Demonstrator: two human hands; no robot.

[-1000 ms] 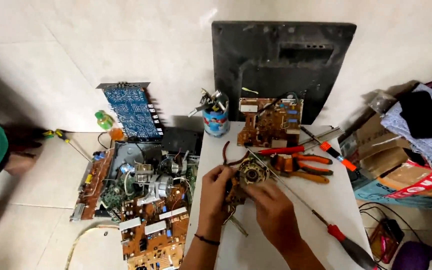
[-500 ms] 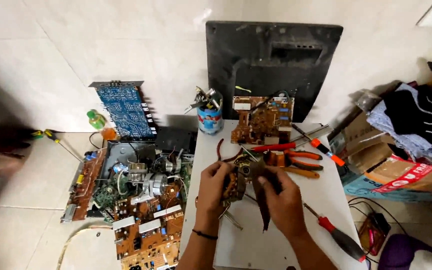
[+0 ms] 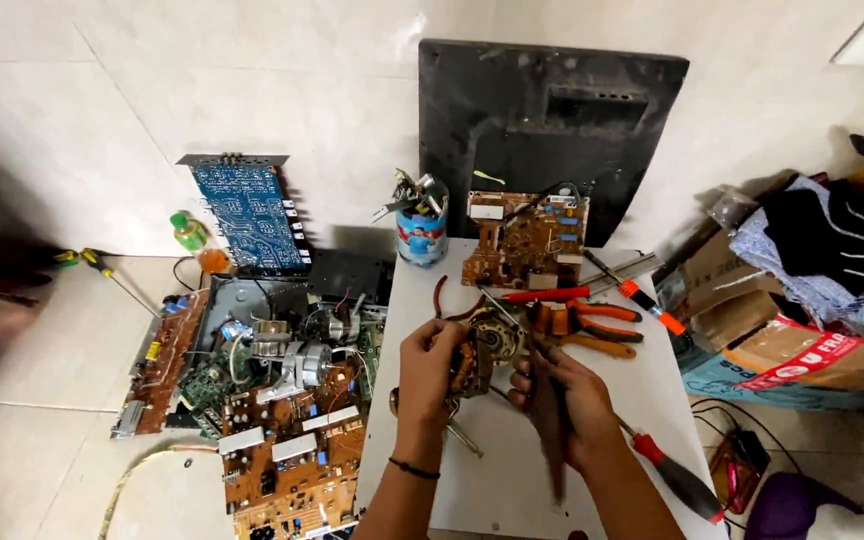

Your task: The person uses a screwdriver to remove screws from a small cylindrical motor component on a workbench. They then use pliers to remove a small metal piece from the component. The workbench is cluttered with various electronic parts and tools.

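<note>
Left hand: we are gripping the small coil-wound part [image 3: 480,352] with our left hand [image 3: 430,362], fingers curled round its near side.
Right hand: our right hand [image 3: 564,392] is closing on a dark, blurred tool [image 3: 550,420] held against the part.
Location of part: we are holding it just above the white table [image 3: 512,480], near the orange pliers [image 3: 592,325].
Handling: in our judgement, we are best keeping the left-hand grip firm and the tool strokes short.
Packages: we are noting a blue printed can [image 3: 421,235] full of tools at the table's far edge; a cardboard box with a red-and-white strip [image 3: 802,355] at the right; a small green-capped bottle [image 3: 192,235] by the wall.
</note>
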